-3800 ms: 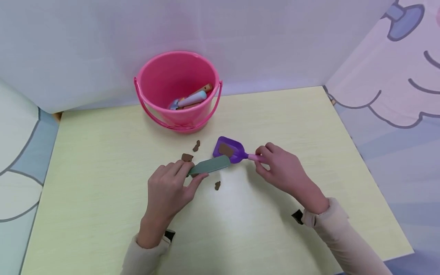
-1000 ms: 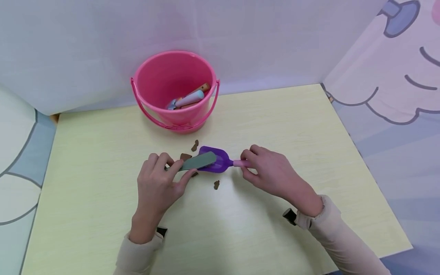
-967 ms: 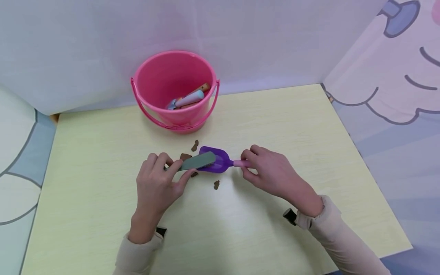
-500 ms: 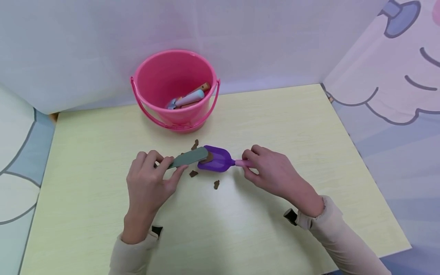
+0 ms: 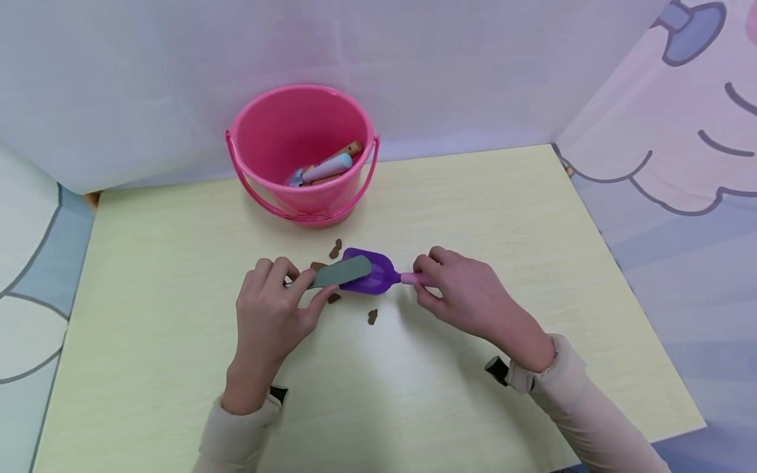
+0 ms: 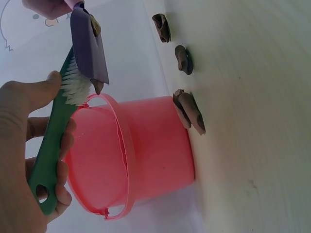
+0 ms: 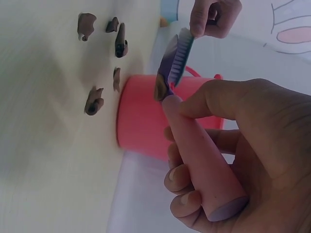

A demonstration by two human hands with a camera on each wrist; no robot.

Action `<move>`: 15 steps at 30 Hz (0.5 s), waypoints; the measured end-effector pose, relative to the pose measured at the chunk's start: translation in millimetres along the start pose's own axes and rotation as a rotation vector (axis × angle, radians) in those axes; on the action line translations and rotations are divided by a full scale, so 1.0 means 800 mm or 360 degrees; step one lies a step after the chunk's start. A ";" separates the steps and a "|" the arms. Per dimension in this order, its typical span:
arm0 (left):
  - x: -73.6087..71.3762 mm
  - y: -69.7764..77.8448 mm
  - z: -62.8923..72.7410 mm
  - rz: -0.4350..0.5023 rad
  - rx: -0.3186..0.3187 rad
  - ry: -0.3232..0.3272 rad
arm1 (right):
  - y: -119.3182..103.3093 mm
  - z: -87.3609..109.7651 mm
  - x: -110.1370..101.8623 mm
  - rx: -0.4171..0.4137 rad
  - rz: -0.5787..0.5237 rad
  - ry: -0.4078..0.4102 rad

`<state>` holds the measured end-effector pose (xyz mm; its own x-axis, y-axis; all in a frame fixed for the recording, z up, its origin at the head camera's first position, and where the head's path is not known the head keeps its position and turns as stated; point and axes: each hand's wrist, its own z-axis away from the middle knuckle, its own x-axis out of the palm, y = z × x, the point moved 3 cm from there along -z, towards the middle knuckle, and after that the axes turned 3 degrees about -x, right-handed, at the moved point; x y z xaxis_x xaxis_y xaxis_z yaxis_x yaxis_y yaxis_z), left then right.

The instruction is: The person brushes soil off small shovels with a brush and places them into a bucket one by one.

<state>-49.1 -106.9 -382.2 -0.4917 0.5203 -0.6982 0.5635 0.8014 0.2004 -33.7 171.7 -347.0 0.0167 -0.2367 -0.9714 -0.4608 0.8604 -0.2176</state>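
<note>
My left hand (image 5: 275, 309) grips a green brush (image 5: 343, 271) by its handle. White bristles (image 6: 77, 86) show in the left wrist view, lying against the blade of a small purple toy shovel (image 5: 384, 277). My right hand (image 5: 467, 295) holds the shovel by its pink handle (image 7: 206, 162), raised off the table in the wrist views. A brown clump (image 7: 159, 89) clings to the blade close to the handle in the right wrist view. Several dry-looking brown pieces (image 5: 372, 316) lie on the table below and around the tools; the brush partly covers some of them.
A pink bucket (image 5: 307, 205) with its handle folded forward stands behind the hands, by the pale wall cloth. In it lie a tool with a lilac-blue handle (image 5: 328, 169) and wooden-handled things (image 5: 353, 149). The light table (image 5: 177, 368) extends to both sides.
Since the earliest frame the shovel has moved left. Half a second ago the brush was farther left, with brown matter at the blade's front; the brush now lies over the blade again.
</note>
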 end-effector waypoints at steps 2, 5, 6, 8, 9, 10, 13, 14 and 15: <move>0.000 -0.002 0.001 0.0003 -0.0003 -0.0001 | 0.000 0.000 -0.001 0.0000 -0.0003 -0.0002; -0.001 -0.004 0.003 -0.0004 -0.0005 -0.0002 | 0.001 0.000 0.000 0.0006 -0.0011 -0.0017; -0.002 -0.004 0.003 -0.0005 -0.0007 0.0000 | 0.001 0.000 0.000 0.0007 -0.0012 -0.0023; -0.002 -0.004 0.004 -0.0002 -0.0009 0.0001 | 0.002 0.000 0.000 0.0006 -0.0015 -0.0029; -0.002 -0.005 0.004 -0.0002 -0.0011 0.0001 | 0.002 0.000 0.000 0.0006 -0.0016 -0.0031; -0.003 -0.005 0.004 0.0000 -0.0014 0.0002 | 0.002 0.000 0.000 0.0005 -0.0017 -0.0032; -0.003 -0.007 0.004 -0.0004 -0.0019 0.0005 | 0.004 0.001 0.000 0.0006 -0.0022 -0.0036; -0.004 -0.008 0.004 -0.0007 -0.0019 0.0007 | 0.004 0.001 0.000 0.0008 -0.0024 -0.0042; -0.004 -0.010 0.005 -0.0014 -0.0019 0.0007 | 0.004 0.001 0.000 0.0012 -0.0021 -0.0047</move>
<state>-49.5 -116.0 -384.2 -0.4995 0.5144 -0.6970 0.5512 0.8095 0.2023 -34.3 175.2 -348.0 0.0490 -0.2347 -0.9708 -0.4535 0.8608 -0.2310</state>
